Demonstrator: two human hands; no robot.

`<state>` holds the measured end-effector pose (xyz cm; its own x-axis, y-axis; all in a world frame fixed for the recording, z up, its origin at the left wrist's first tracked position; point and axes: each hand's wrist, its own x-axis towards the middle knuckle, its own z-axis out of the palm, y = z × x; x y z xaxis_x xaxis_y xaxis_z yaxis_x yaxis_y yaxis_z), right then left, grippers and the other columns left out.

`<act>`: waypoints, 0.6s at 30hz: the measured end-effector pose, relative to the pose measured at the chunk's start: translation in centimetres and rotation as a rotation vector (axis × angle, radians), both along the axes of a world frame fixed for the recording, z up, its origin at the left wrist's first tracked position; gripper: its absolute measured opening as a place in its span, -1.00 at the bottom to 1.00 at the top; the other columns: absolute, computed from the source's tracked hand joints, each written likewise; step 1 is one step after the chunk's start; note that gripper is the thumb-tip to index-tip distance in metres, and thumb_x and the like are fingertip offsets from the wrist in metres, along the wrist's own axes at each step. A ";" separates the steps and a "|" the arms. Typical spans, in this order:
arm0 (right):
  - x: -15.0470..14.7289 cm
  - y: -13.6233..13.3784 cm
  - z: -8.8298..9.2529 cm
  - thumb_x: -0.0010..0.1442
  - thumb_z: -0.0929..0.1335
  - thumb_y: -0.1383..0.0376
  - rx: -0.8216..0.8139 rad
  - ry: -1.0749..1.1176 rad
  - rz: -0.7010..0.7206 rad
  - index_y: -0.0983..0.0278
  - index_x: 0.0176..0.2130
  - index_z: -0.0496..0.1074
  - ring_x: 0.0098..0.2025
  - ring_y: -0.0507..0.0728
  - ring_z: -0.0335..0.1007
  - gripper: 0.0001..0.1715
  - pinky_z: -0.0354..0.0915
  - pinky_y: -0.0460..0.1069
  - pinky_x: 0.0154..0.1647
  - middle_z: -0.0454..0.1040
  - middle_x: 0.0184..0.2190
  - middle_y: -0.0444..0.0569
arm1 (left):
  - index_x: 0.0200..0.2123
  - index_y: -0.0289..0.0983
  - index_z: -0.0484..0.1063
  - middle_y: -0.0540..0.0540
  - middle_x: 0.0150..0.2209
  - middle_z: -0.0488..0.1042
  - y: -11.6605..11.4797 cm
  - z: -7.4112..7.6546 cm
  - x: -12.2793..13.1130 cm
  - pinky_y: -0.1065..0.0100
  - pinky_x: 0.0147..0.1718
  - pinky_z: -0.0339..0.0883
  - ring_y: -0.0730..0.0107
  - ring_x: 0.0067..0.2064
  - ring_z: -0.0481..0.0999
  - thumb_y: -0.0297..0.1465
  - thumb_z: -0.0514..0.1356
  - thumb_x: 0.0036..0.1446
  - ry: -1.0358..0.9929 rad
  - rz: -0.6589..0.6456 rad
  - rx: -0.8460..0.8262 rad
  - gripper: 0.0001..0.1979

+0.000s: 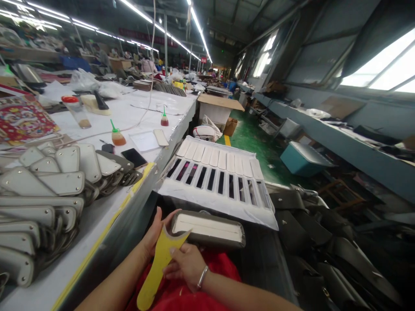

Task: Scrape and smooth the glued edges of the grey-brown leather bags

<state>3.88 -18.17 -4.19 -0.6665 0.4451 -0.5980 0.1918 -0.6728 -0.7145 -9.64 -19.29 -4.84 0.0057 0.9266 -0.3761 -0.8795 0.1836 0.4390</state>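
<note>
My right hand (pixel 188 263), with a silver bangle at the wrist, pinches a flat yellow template (pixel 158 263). The template has a curved notch at its top and a rounded lower end. Behind it, my left hand (pixel 157 231) grips the left end of a dark grey bag piece (pixel 210 242) with a white inset panel; some of its fingers are hidden. The template's notched end overlaps the bag piece's left end. Just beyond lies a white slotted rack (pixel 214 196), with a row of white rounded strips (pixel 212 157) along its far side.
On the left table (pixel 100 246) are piled grey rounded panels (pixel 61 181) with rivets, two green-tipped glue bottles (pixel 117 134) and a black phone (pixel 133 157). Dark bags (pixel 324 242) fill the right side. A teal box (pixel 304 157) stands across the green floor (pixel 272 168).
</note>
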 end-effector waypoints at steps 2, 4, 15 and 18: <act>-0.4 0.1 0.0 -0.03 0.37 0.14 -0.050 0.015 -0.050 0.39 -0.31 0.36 -0.60 0.01 0.38 -0.63 0.29 -0.15 -0.61 0.49 -0.50 0.01 | 0.17 -0.24 0.11 -0.20 -0.16 0.47 0.3 0.1 -0.1 0.24 -0.22 0.36 0.14 -0.17 0.48 0.11 -0.10 0.09 0.051 -0.005 -0.059 -0.28; -0.6 0.5 0.1 -0.03 0.37 0.15 -0.105 0.025 -0.059 0.39 -0.31 0.38 -0.59 0.02 0.40 -0.65 0.32 -0.15 -0.60 0.51 -0.46 0.04 | 0.17 -0.23 0.11 -0.17 -0.19 0.49 0.7 0.2 -0.2 0.27 -0.28 0.36 0.16 -0.20 0.49 0.10 -0.08 0.09 0.118 -0.003 -0.118 -0.29; -0.2 2.9 -1.2 -0.27 0.48 0.03 -0.392 0.109 0.058 0.43 -0.22 0.37 -0.54 0.08 0.44 -0.30 0.38 -0.07 -0.50 0.50 -0.47 0.05 | 0.06 -0.18 0.28 -0.04 -0.21 0.51 2.7 -0.6 -0.7 0.37 -0.24 0.29 0.28 -0.20 0.46 0.10 -0.05 0.07 0.570 -0.061 -0.309 -0.36; 0.0 3.3 -1.4 -0.41 0.51 -0.04 -0.404 0.111 0.061 0.43 -0.25 0.39 -0.55 0.08 0.43 -0.19 0.36 -0.05 -0.47 0.50 -0.51 0.04 | 0.04 -0.17 0.30 -0.02 -0.22 0.52 3.1 -0.2 -0.5 0.35 -0.21 0.29 0.27 -0.18 0.46 0.10 -0.07 0.08 0.744 -0.085 -0.390 -0.38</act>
<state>3.88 -14.86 -5.61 -0.7546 0.1474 -0.6395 0.1766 -0.8928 -0.4143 -10.18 -16.14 -5.06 -0.3059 0.7371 -0.6026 -0.3627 0.4950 0.7896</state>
